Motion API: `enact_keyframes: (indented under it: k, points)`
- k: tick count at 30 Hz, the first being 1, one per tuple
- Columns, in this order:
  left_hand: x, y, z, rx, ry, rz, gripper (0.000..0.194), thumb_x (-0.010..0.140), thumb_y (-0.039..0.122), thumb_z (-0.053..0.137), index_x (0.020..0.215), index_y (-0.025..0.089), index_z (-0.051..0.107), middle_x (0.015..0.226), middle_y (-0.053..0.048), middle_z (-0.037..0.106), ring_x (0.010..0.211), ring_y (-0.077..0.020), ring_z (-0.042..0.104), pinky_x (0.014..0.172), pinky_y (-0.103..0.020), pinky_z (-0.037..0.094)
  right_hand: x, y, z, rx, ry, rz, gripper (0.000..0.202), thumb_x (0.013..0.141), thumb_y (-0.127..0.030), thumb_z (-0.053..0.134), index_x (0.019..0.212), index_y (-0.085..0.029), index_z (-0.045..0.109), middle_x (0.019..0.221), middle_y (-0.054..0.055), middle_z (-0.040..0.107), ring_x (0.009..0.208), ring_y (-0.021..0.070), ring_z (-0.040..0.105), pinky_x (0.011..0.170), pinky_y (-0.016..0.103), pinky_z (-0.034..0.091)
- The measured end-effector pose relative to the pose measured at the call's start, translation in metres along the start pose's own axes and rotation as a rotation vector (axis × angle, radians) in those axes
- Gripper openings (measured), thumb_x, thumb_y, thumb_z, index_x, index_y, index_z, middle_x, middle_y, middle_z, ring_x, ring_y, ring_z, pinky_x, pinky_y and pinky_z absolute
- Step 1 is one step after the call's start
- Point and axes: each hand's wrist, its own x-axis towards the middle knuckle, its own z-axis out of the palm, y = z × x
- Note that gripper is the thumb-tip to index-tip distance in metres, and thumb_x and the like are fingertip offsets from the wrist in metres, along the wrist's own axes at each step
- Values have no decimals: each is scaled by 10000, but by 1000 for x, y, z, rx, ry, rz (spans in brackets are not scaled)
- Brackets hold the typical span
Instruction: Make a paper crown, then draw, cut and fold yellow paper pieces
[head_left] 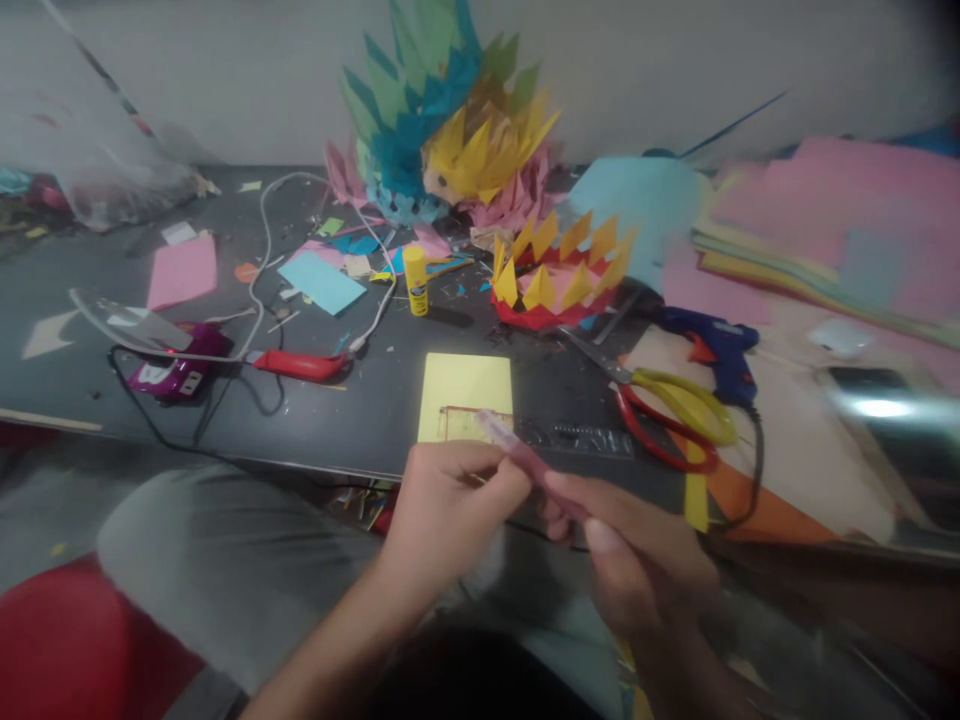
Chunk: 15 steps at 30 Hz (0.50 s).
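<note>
Paper [466, 380] lay on the tabletop [375, 405], partly under the clear ruler [592, 438]; your right hand [637, 550] gripped the pink pen [529, 462], your left hand [442, 510] curled close, its hold too hard to tell, and keeping the ruler still seemed best

A sheet [465, 380] lies just beyond the left grip [457, 500] on the tabletop [360, 432], a glue stick [416, 282] behind it; scissors [624, 377] lie beyond the right grip [641, 560] (handles nearest), a glue gun [724, 350] farther back.
</note>
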Motion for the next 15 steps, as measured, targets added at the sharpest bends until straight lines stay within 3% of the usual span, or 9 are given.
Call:
enact_keyframes:
  k: [3,8,15]
  points:
    - [-2,0,0,5,2,41,269,757,106,506,521,153,628,505,29,579,481,-61,485,466,-160,393,-1,-5,3,95,29,43,435,840,-81,422,1184,-281,598,751,2,656,579,126,581,485,254,504]
    - [-6,2,0,-34,-56,161,262,835,172,519,657,191,710,624,5,654,515,-62,533,484,-150,447,-4,-8,7,333,119,244,393,870,-125,402,1126,-307,639,736,4,652,542,128,579,466,265,507]
    - [-10,4,-2,-18,-76,191,289,862,171,494,695,185,729,638,-6,661,542,-75,564,507,-158,472,-1,-12,6,386,114,261,351,869,-161,429,1088,-299,666,702,3,662,518,122,590,456,254,514]
